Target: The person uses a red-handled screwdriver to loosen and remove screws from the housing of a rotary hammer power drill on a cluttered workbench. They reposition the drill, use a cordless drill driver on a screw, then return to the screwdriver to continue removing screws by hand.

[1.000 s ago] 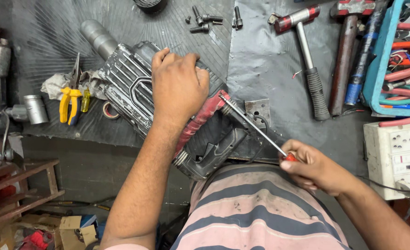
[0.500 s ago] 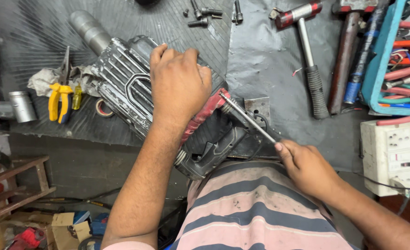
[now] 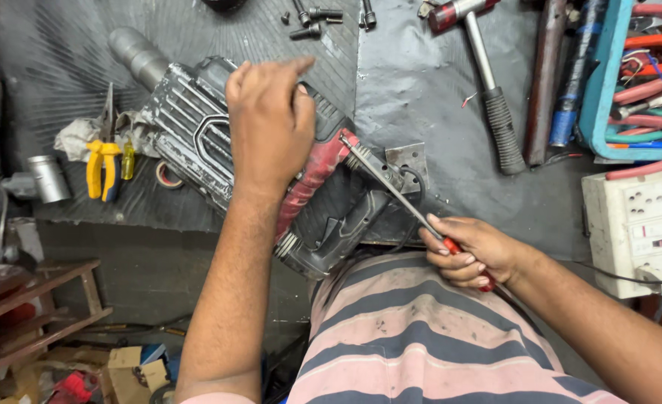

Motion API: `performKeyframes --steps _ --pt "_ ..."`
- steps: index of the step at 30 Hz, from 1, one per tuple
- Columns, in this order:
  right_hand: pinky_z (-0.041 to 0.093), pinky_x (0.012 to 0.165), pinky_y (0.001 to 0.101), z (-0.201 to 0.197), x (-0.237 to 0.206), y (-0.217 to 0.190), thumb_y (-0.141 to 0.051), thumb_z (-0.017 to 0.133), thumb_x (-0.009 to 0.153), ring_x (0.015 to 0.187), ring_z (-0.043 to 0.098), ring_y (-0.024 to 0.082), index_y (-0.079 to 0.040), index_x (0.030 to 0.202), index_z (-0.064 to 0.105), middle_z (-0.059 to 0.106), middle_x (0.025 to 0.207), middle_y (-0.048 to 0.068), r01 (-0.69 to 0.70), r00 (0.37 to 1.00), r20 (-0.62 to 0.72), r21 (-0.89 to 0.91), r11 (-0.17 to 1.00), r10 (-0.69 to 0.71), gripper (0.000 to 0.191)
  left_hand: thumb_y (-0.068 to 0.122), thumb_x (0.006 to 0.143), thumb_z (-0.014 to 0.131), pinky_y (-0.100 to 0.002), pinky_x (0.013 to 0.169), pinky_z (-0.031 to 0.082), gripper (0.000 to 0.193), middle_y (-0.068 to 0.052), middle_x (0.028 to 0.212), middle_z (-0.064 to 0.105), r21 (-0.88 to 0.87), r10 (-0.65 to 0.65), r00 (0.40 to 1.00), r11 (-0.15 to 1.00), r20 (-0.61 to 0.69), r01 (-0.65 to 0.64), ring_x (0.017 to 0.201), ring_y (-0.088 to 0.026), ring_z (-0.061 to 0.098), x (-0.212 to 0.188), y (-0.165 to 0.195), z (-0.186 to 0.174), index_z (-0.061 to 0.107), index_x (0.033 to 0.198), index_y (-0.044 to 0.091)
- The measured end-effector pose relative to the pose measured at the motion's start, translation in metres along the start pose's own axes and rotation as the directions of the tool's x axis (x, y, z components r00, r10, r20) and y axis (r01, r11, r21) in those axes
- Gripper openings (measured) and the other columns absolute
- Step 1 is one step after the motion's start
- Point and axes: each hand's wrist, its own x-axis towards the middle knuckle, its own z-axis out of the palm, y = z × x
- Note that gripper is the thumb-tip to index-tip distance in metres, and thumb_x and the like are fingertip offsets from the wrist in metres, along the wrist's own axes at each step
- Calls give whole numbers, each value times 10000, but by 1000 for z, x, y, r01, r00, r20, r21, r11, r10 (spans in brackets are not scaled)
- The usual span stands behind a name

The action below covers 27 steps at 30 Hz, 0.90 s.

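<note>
On the table, the left hand [image 3: 267, 120] presses flat on the power tool [image 3: 271, 172] while right hand [image 3: 469, 251] fingers grip a screwdriver [image 3: 390, 187] slanting up-left into it.

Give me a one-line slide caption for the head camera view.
Left hand steadies a power tool while right hand works a screwdriver into it.

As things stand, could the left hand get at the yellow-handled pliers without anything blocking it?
Probably yes. The left hand rests on the grey and red power tool; the yellow-handled pliers lie uncovered on the dark mat just left of that tool, with nothing between them.
</note>
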Motion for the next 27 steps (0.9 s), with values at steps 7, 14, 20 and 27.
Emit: performKeyframes --steps 7,14,20,27 --pt "356 331 254 -8 -49 33 -420 504 1031 402 367 84 15 965 542 397 581 -5 425 894 -59 -198 883 -444 442 125 890 705 -418 903 572 265 -149 1081 711 -131 -260 956 952 133 277 1015 -316 701 -78 98 -35 687 1139 35" --pt "385 395 274 -23 -62 48 -242 608 990 474 401 100 15 1020 550 392 617 -8 572 703 -167 -447 688 -692 265 223 791 789 -501 785 551 367 -182 1001 684 247 -442 740 897 507 367 966 -385 676 -113 108 10 627 1037 5" --pt "386 393 288 -21 -61 50 -159 589 988 460 398 110 3 1003 545 411 591 9 570 650 -207 -505 649 -731 168 183 672 803 -504 708 523 345 -187 867 701 21 -407 833 902 374 431 831 -397 675 -131 91 3 659 937 16" --pt "367 409 291 -9 -47 50 -164 591 984 451 393 111 -3 991 553 422 557 9 439 679 -288 -578 688 -675 166 106 762 794 -389 653 505 242 -127 752 604 -356 -578 811 741 92 569 682 -252 626 -173 91 7 582 836 15"
